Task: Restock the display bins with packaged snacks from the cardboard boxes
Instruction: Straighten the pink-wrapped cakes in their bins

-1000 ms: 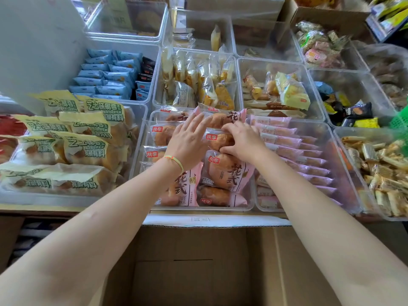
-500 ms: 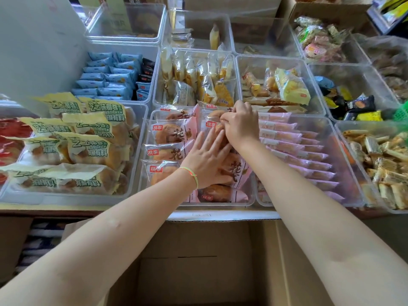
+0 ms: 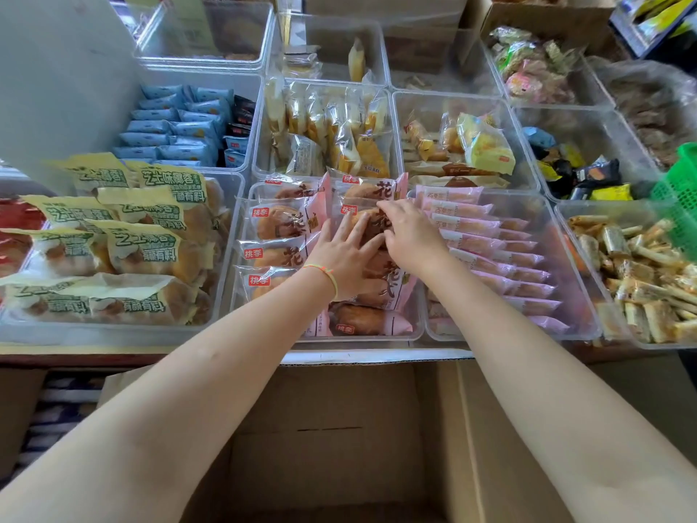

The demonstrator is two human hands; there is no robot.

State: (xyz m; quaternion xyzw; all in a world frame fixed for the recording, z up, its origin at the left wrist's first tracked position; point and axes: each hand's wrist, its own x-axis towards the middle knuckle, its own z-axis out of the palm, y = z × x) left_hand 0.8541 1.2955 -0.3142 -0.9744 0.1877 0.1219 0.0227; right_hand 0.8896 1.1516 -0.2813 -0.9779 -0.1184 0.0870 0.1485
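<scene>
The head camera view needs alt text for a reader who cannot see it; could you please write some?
Both hands, left hand and right hand, press on pink-wrapped bread packets in a clear display bin among other snack-filled bins. An open cardboard box sits below, nearest the camera.

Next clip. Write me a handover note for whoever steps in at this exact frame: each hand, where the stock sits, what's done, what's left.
Left hand: fingers spread flat, pressing the pink bread packs in the middle front bin.
Right hand: fingers curled onto a pack in the bin's right column.
Cardboard box: open below the bins; no packs visible in the part shown.
Done: bin holds two columns of packs, nearly full.
Left: straighten the right column, then probably move on to emptier bins behind; check the box for leftovers.
</scene>
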